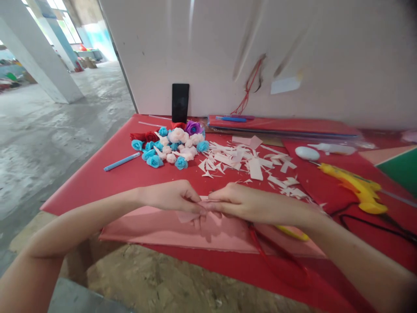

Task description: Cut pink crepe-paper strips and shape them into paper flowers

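My left hand [180, 198] and my right hand [231, 199] meet over the front of the table. Both are closed, fingertips pinching a small piece of pale pink paper [185, 216] between them. Part of that piece is hidden by the fingers. Beneath them lies a folded pink paper sheet [140, 228]. A red loop-shaped handle [257, 241] and a yellow curved object [293, 233] show by my right forearm, partly covered. Beyond my hands sit rolled paper flowers [154, 161] in blue, pink, red and purple, beside many pink paper scraps [256, 168].
A blue pen [122, 161] lies at the left of the red tabletop [87, 182]. A black phone [180, 103] leans upright at the back. On the right are a yellow glue gun [352, 182] with its cord, a white egg-shaped object [307, 153] and a small bottle [337, 149].
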The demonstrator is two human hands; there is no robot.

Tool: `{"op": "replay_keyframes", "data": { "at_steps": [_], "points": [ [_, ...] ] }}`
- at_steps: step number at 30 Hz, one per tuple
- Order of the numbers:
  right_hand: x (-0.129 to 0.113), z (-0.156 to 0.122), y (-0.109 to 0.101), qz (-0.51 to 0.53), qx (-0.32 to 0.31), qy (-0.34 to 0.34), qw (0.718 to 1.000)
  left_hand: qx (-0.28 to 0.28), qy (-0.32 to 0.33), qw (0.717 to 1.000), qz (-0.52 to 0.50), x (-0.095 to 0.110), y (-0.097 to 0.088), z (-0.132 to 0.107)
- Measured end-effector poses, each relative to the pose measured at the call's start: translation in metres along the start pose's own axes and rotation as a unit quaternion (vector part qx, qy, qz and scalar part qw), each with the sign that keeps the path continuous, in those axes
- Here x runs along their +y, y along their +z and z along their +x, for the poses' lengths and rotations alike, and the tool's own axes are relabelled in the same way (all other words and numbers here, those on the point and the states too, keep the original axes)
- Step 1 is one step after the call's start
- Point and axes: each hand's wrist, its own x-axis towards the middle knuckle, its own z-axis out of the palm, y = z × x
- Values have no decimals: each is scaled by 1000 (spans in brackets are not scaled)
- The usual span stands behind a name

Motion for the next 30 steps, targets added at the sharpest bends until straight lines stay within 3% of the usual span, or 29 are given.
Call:
{"op": "replay_keyframes", "data": {
  "at_steps": [5, 8, 10, 14, 17, 19, 22, 26, 30],
  "points": [
    [6, 14, -6, 98, 118, -36, 987, 110, 16, 992, -58, -2, -1, -8],
    [9, 24, -2, 204, 170, -65, 962, 149, 16, 986, -75, -7, 1, -10],
    [9, 28, 1, 213, 200, -86, 952, 164, 13, 984, -64, -11, 1, -12],
    [7, 30, -1, 171, 253, -115, 945, 158, -16, 986, 48, -18, 1, -24],
    [12, 28, -6, 146, 289, -114, 939, 167, -57, 961, 214, -28, -1, -43],
    [17, 27, -7, 116, 299, -110, 941, 215, -110, 928, 284, -39, -2, -59],
    [22, 29, -7, 42, 299, -112, 947, 222, -182, 907, 309, -59, -5, -82],
    [17, 41, -4, -33, 288, -147, 946, 210, -184, 900, 334, -78, -6, -90],
    [11, 65, 2, 159, 264, -141, 941, 232, -116, 912, 317, -74, -1, -71]
  ]
}}
